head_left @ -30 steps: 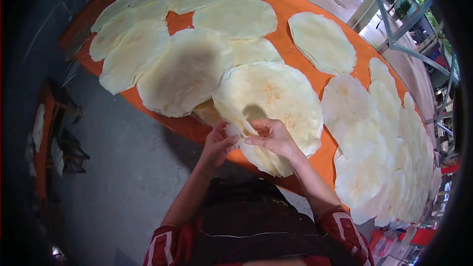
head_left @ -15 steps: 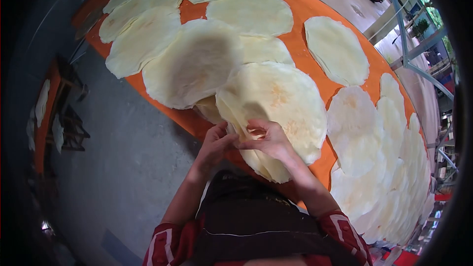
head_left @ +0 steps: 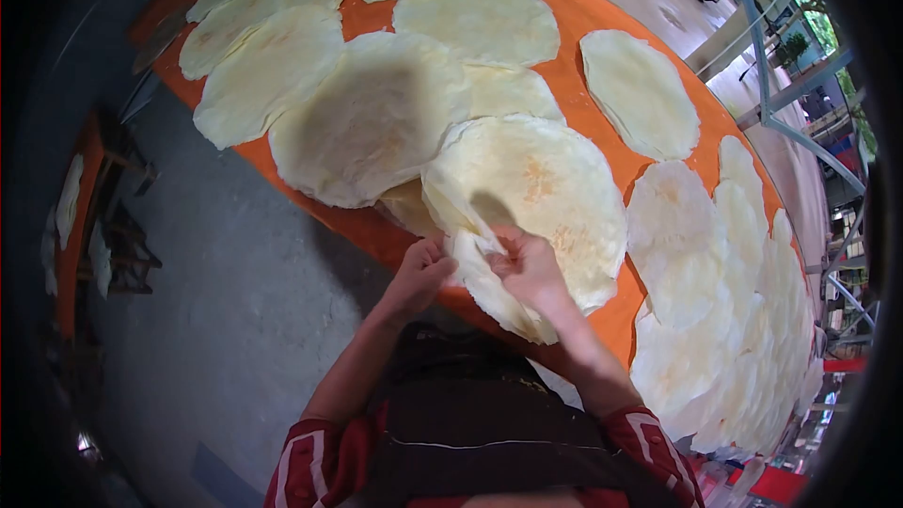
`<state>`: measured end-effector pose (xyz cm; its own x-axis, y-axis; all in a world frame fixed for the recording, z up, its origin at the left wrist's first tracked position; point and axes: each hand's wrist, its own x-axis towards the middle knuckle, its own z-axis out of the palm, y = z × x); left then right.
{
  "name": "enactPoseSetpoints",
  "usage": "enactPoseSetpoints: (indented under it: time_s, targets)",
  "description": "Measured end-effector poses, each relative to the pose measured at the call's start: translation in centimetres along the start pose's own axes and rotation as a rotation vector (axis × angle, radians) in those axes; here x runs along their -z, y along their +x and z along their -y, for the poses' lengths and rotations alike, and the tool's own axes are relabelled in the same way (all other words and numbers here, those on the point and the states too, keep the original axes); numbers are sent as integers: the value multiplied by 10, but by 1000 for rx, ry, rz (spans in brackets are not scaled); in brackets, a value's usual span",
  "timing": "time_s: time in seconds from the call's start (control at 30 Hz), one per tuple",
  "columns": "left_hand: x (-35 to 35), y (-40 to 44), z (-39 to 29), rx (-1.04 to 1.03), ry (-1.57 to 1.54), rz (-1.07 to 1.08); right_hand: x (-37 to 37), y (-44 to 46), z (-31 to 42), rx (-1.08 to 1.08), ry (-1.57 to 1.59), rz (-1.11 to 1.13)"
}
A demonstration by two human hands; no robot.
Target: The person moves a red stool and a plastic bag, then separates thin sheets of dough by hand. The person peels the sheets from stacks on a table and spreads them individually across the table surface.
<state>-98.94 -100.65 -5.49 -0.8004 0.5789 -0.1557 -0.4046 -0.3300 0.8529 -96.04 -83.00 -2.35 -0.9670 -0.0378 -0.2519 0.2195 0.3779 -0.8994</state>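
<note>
Both hands worked at the near left rim of a stack of thin, pale round sheets (head_left: pixel 555 188). Doing this well likely meant a light fingertip pinch, separating layers at the rim, and slow pulling, since sheets this thin could probably tear or crease; the palm was best kept off the rest. The right hand (head_left: pixel 505 249) had thumb and fingers closed together on a raised flap of the rim. The left hand (head_left: pixel 442 261) had its thumb near its fingers, right at the flap's left side; couldn't tell if it gripped anything. The stack lay at the near edge of the orange table (head_left: pixel 362 236), mostly beyond and to the right of the pinch. Another large round sheet (head_left: pixel 376 132) lay just beside it, up and left.
</note>
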Motion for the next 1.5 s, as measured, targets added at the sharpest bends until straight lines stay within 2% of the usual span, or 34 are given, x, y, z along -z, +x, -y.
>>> enactPoseSetpoints:
  time_s: [0.1,0.13,0.17,0.23,0.27,0.3,0.33,0.37,0.47,0.5,0.53,0.6,0.63,0.67,0.7,0.73,0.8,0.87,0.9,0.97,1.03,1.07,1.1,1.17,1.27,1.33,1.4,1.43,1.5]
  targets:
    - [-13,-5,11,-32,237,-232,-40,-22,31,196,-883,-126]
    - [-24,-4,15,-60,315,-300,-48,-26,26,241,-905,-157]
    - [-33,-7,6,16,321,-338,-50,-26,21,285,-929,-193]
    - [-10,-7,40,-66,209,-385,-31,-17,23,67,-885,57]
    - [-19,-10,31,-110,101,-373,-13,-13,28,2,-781,89]
    - [-27,-10,22,-122,90,-382,8,-3,16,62,-440,49]
    - [-16,-11,20,-88,255,-341,35,9,-9,129,-101,22]
    - [-15,-6,5,-104,211,-316,64,15,-23,200,239,6]
    - [-18,5,-55,-140,108,-313,182,-2,36,-50,557,-45]
    - [-12,12,-69,-139,101,-339,216,-4,39,44,510,-115]
    - [-4,21,-77,-141,102,-322,259,-3,28,-32,450,-179]
    - [14,37,-86,-140,100,-282,351,-6,2,-35,271,-368]
    - [18,43,-88,-125,109,-283,386,-23,25,1,198,-349]
    - [20,48,-87,-110,114,-286,441,-32,24,-170,-134,-580]
    - [22,52,-85,-91,117,-292,474,-47,34,91,-41,-583]
    - [25,53,-82,-92,102,-325,497,-66,62,124,-96,-676]
    - [33,55,-73,-94,72,-396,549,-78,106,-16,-541,-673]
    - [19,60,-71,-92,98,-471,573,-53,111,39,-953,-772]
    - [21,60,-66,-67,84,-466,577,-41,113,71,-1160,-815]
    - [32,54,-55,-25,61,-456,575,13,82,-48,-1367,-826]
    - [15,52,-62,-1,-35,-478,562,64,29,-95,-1286,-794]
    - [1,55,-69,13,-60,-495,561,101,-23,44,-1229,-930]
    - [-13,59,-78,27,-84,-510,534,121,-49,31,-1181,-873]
    - [-56,73,-99,30,-77,-496,428,133,-59,67,-1050,-592]
    - [-79,104,-114,55,-32,-432,237,94,-36,364,-670,-32]
    - [-84,125,-116,45,-43,-336,160,72,-22,441,-585,127]
    - [-123,143,-124,127,-23,-389,152,81,-20,364,-500,154]
    - [-137,146,-125,166,-11,-416,170,88,-16,315,-443,151]
    - [-139,144,-120,105,8,-350,236,92,2,275,-281,78]
